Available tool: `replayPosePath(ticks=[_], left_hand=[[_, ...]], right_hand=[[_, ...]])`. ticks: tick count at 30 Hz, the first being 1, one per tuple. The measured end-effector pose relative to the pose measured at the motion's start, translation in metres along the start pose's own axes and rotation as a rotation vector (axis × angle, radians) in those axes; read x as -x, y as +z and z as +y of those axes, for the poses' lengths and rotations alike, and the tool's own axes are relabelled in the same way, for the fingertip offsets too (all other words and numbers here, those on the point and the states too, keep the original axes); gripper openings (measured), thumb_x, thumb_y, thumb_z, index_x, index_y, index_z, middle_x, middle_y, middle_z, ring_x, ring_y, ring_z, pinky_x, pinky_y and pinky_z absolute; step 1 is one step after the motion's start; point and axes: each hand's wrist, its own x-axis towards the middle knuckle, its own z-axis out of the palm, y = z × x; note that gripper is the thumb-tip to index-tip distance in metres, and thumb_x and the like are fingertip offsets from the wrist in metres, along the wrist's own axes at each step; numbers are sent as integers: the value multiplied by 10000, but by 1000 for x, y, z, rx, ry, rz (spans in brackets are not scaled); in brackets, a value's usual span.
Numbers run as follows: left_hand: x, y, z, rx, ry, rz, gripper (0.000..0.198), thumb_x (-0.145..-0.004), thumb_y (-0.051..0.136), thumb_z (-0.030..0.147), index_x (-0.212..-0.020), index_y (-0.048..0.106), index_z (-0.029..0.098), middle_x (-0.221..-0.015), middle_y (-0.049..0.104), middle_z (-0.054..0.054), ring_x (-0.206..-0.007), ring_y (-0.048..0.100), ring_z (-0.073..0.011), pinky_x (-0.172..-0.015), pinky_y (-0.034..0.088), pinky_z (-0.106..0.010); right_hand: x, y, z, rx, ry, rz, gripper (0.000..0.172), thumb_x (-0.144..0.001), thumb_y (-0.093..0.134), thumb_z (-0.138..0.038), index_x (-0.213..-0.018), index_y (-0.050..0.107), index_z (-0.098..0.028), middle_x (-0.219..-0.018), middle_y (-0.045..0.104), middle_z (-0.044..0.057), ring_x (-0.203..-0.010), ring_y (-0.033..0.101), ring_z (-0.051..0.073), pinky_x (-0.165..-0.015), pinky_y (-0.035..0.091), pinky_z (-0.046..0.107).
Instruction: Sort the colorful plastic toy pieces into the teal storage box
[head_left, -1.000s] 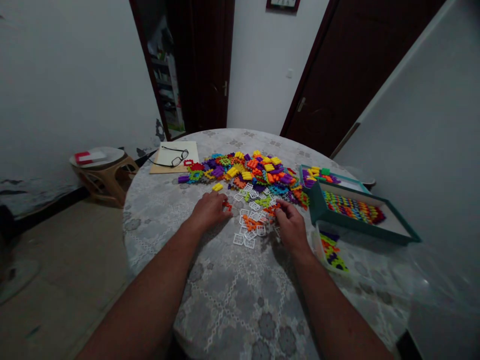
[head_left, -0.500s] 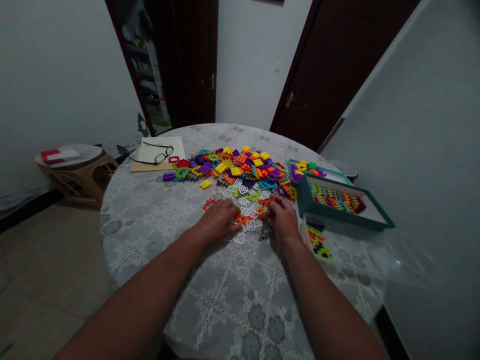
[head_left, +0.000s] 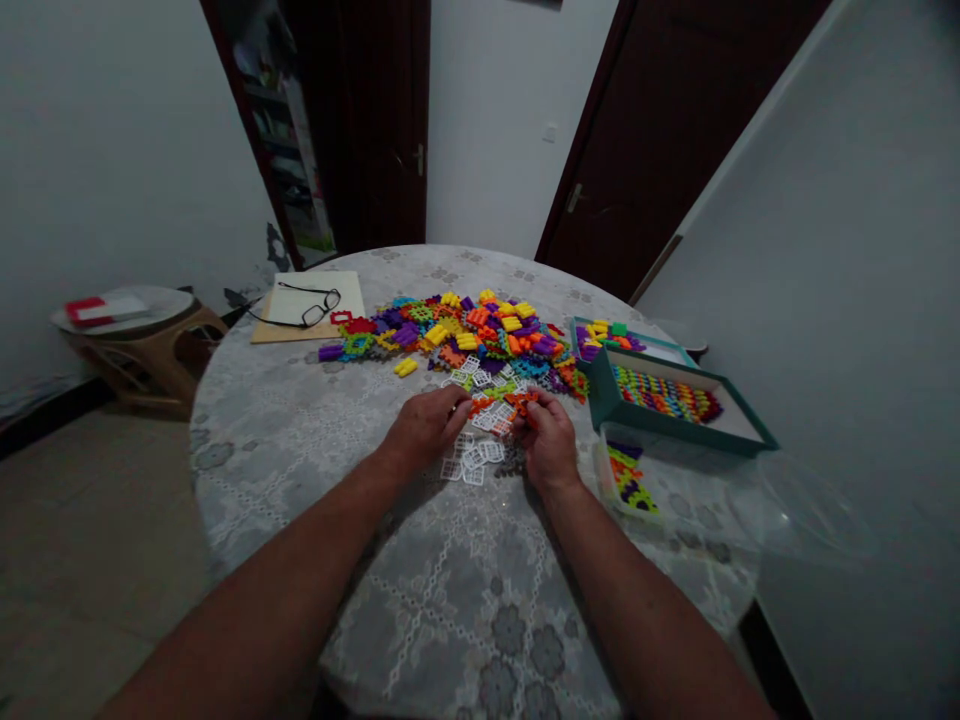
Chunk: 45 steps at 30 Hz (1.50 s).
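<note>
My left hand [head_left: 424,425] and my right hand [head_left: 547,437] meet over the round table [head_left: 315,420], both lifted a little. Their fingers are pinched on orange plastic pieces [head_left: 501,403] held between them. Under and around the hands lie several white grid pieces [head_left: 474,460]. Just beyond is a wide heap of coloured interlocking pieces [head_left: 472,340] in yellow, purple, orange, green and blue. One yellow piece [head_left: 406,367] lies apart at the heap's left front.
A teal box [head_left: 671,400] with sorted coloured pieces stands right of the heap, a clear tub [head_left: 626,480] with more pieces in front of it. Glasses [head_left: 315,305] rest on a pad [head_left: 300,310] at the far left. A stool [head_left: 142,345] stands left of the table; dark doors are behind.
Both hands have drawn together and lifted from the table, now holding orange pieces between them. The camera has shifted slightly, and the scene sits further left.
</note>
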Motion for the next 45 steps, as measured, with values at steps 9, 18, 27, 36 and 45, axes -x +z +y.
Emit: replayPosePath(ticks=[9, 18, 27, 36, 45], left_hand=[[15, 29, 29, -15, 64, -210, 116, -1023, 619, 306, -1048, 693, 220, -908, 751, -62, -816, 687, -228, -801, 504, -343], [17, 34, 32, 19, 121, -289, 283, -983, 688, 287, -1263, 661, 258, -1122, 783, -78, -955, 730, -256, -866, 534, -370], [17, 35, 39, -117, 126, -269, 305, -979, 539, 135, -1252, 635, 231, -1147, 769, -112, -1029, 726, -267, -901, 562, -381], [20, 33, 41, -192, 116, -282, 185, -993, 558, 227, -1132, 678, 206, -1037, 733, -150, -942, 692, -305, -849, 573, -435], [24, 29, 47, -121, 195, -372, 349, -940, 627, 249, -1283, 650, 195, -1164, 742, -158, -1084, 699, -321, -950, 567, -448]], right_hand=[[-3, 4, 4, -52, -27, 87, 424, -667, 813, -369, -1051, 705, -225, -866, 723, -36, -676, 625, 116, -614, 511, 233], [2, 9, 6, -59, -25, 105, 411, -685, 785, -375, -1059, 702, -226, -781, 690, -47, -640, 606, 125, -616, 506, 257], [3, 10, 8, -80, 1, 83, 438, -682, 798, -362, -1083, 702, -215, -790, 695, -46, -644, 613, 123, -628, 519, 258], [3, 11, 8, -99, -2, 66, 398, -693, 789, -338, -1065, 690, -235, -831, 708, -40, -651, 612, 117, -623, 521, 247], [3, 9, 10, -97, -1, 69, 405, -699, 805, -352, -1073, 701, -237, -850, 723, -37, -655, 622, 110, -620, 536, 239]])
